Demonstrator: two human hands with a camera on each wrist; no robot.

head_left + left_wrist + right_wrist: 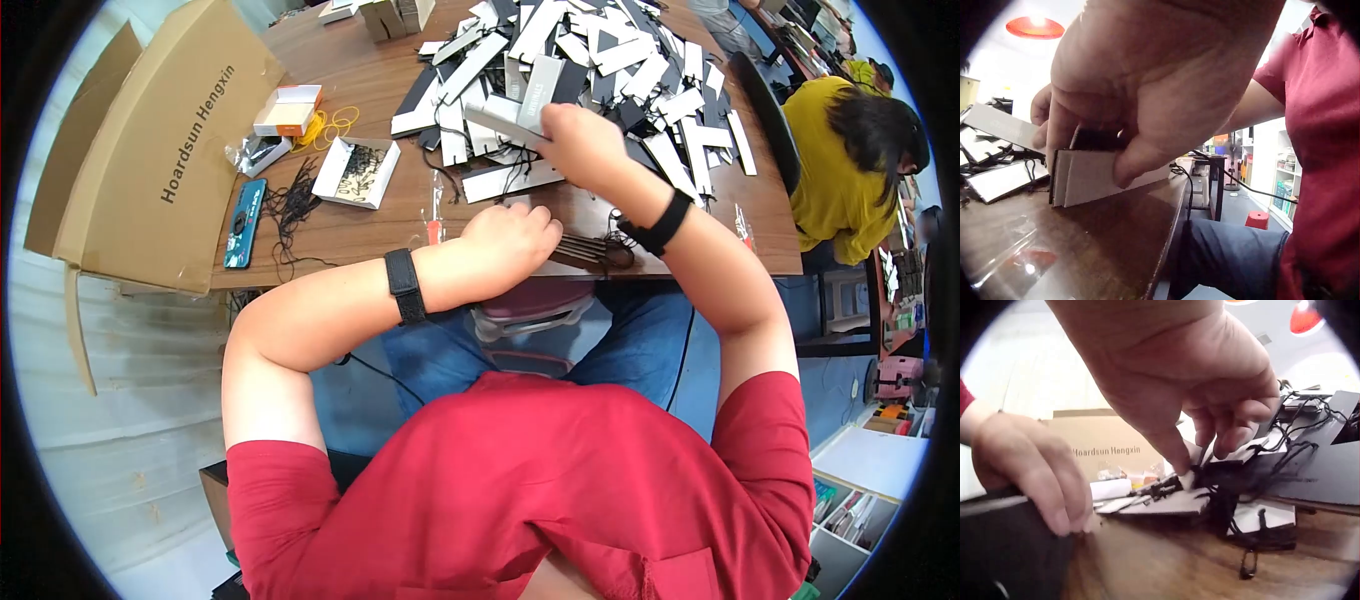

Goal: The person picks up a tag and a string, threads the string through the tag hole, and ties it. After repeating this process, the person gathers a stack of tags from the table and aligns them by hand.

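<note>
My left hand (pixel 512 245) is at the front edge of the table and grips a small stack of hang tags (pixel 1094 178), stood on edge, with fingers on one side and thumb on the other. Over the near side of a big heap of black and white hang tags (pixel 610 60), my right hand (pixel 583 145) pinches one long tag (pixel 505 127) by its end, between thumb and fingers. Black strings (pixel 1297 447) trail from the tags around it, and a small black safety pin (pixel 1248 565) hangs from one of them.
To the left stand a large cardboard box (pixel 170 150), an open white box of safety pins (pixel 362 172), loose black strings (pixel 292 205), a teal phone-like object (pixel 245 225) and yellow cord (pixel 325 128). A person in yellow (pixel 840 160) sits at the right.
</note>
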